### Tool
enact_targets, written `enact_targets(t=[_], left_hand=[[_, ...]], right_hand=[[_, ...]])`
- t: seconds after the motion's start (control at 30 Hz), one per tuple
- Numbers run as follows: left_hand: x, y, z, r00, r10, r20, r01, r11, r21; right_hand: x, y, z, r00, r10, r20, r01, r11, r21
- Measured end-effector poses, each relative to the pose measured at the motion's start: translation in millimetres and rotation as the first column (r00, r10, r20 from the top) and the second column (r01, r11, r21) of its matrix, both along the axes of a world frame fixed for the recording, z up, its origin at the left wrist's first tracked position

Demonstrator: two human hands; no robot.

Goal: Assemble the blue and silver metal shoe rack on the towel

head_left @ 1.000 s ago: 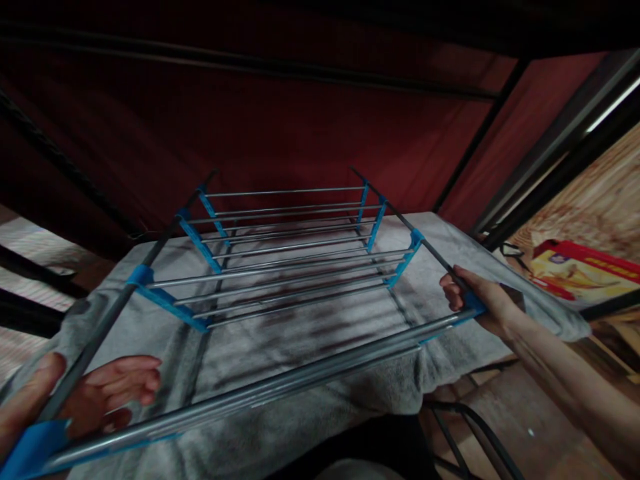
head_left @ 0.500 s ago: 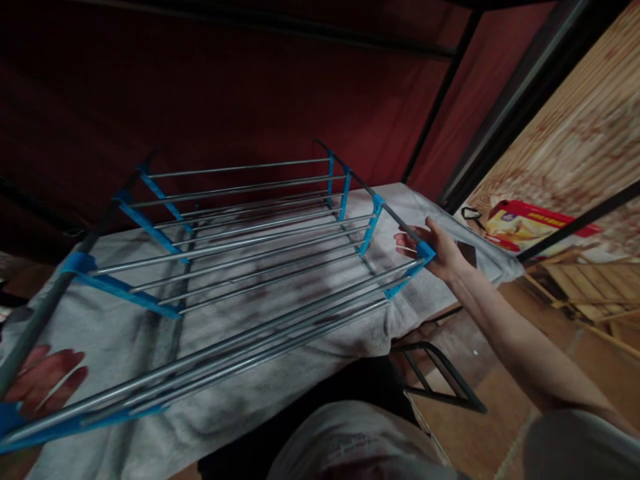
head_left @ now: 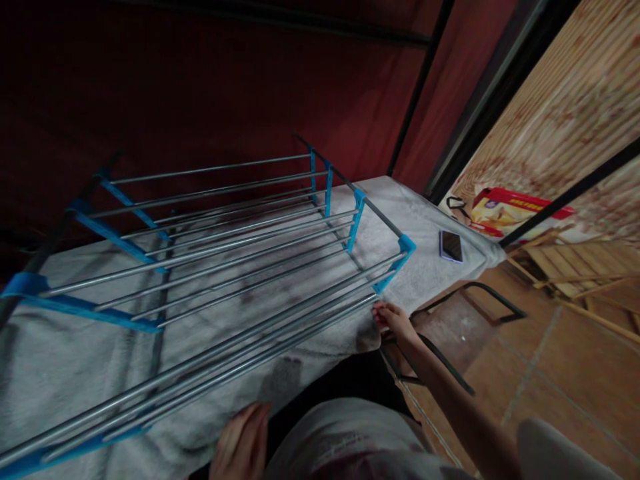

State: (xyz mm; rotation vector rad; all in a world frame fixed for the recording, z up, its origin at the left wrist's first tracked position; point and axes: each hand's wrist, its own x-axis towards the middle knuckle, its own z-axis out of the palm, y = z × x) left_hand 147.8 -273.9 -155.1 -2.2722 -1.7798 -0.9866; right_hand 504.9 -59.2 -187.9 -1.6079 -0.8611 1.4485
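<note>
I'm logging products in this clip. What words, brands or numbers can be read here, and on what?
None can be read.
Red and yellow box: it bears yellow lettering along its red top edge, too blurred to read.
Phone on the grey cloth: dark screen, no text.

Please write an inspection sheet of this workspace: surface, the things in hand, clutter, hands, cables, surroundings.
Surface: grey towel covers the table, with dark smudges.
Things in hand: blue and metal rack lies on the towel; neither hand holds it.
Clutter: phone lies flat near the towel's far right corner.
Hands: left hand at the towel's near edge; right hand touches the towel edge beside the rack's near right corner.
Cables: nothing seen.
Surroundings: dark red fabric wall behind; red box at right; tiled floor; wooden slats.
</note>
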Motion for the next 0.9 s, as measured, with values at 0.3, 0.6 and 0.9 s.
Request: enact_targets(t=[0.3, 0.6, 0.9], left_hand=[[92.6, 138.5, 5.1, 0.922, -0.107, -0.373, -0.05, 0.921, -0.387], [91.0, 168.4, 13.9, 0.932, -0.16, -0.325, -0.087, 0.771, -0.631], [94.7, 168.1, 29.2, 0.945, -0.115, -0.306, -0.111, 0.767, -0.631]], right_hand=[[-15.8, 10.7, 6.0, 0.99, 0.139, 0.007, -0.136, 0.977, -0.162], [-24.1, 4.9, 3.7, 0.947, 0.0, -0.32, -0.08, 0.968, -0.236], [-37.9, 7.3, 5.6, 0.917, -0.056, -0.395, -0.024, 0.981, -0.193]])
